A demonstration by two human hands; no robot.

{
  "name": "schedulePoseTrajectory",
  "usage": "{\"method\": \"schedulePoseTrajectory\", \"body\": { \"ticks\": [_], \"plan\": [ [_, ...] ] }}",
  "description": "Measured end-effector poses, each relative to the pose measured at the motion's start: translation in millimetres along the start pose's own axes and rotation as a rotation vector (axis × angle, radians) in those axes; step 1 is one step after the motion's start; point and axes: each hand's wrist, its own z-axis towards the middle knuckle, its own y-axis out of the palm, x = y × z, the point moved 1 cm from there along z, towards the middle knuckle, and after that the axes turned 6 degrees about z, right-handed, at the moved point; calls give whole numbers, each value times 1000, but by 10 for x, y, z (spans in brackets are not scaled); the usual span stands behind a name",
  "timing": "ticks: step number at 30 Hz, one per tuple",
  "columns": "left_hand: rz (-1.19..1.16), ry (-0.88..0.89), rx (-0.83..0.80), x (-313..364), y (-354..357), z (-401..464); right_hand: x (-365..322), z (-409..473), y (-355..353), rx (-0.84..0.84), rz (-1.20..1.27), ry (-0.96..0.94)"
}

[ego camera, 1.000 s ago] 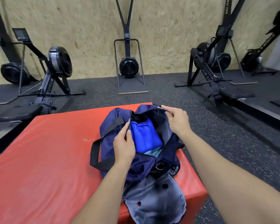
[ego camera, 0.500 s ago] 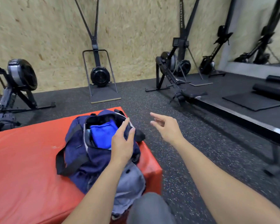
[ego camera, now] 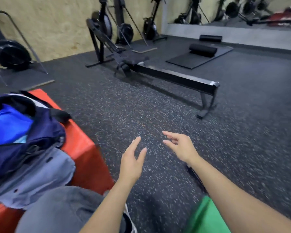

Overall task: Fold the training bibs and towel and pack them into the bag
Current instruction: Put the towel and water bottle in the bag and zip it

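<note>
Both hands free, reaching for the next piece.
Left hand (ego camera: 132, 163) and right hand (ego camera: 181, 148) are hovering apart, fingers relaxed, gripping nothing; navy fabric duffel bag (ego camera: 29, 132) is sitting unzipped on the red padded box (ego camera: 84, 148). Probably going for the green fabric (ego camera: 207, 217): grab corners, fold flat first.

You have a single head-worn view, looking forward and down across the speckled floor (ego camera: 158, 115). The red box (ego camera: 84, 148) sits close at the lower left of it; the rowing machine (ego camera: 166, 76) lies farther beyond the box, toward the wall.
</note>
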Motion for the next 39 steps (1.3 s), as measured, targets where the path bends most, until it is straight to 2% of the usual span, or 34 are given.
{"method": "schedulePoseTrajectory", "body": {
  "ticks": [6,11,18,24,28,32,35,39],
  "plan": [
    [35,-82,-221,-209,809,-45,1212,-345,-376,49,-27,223],
    [1,-160,-307,-353,1364,97,2121,-354,-484,62,-105,372],
    [-2,-221,-434,-664,2020,281,2968,-130,-483,89,-175,614],
    [-38,-306,-473,-975,2389,389,3518,16,-491,80,-287,705],
    [-68,-359,-493,-1115,2558,412,3703,-40,-477,112,-247,716],
    [-102,-350,-470,-1098,2620,432,3706,-59,-492,75,-316,735],
    [-102,-324,-471,-984,2562,443,3566,-12,-508,116,-278,719],
    [-48,-241,-455,-805,2326,523,3131,53,-553,85,-117,624]
  ]
}}
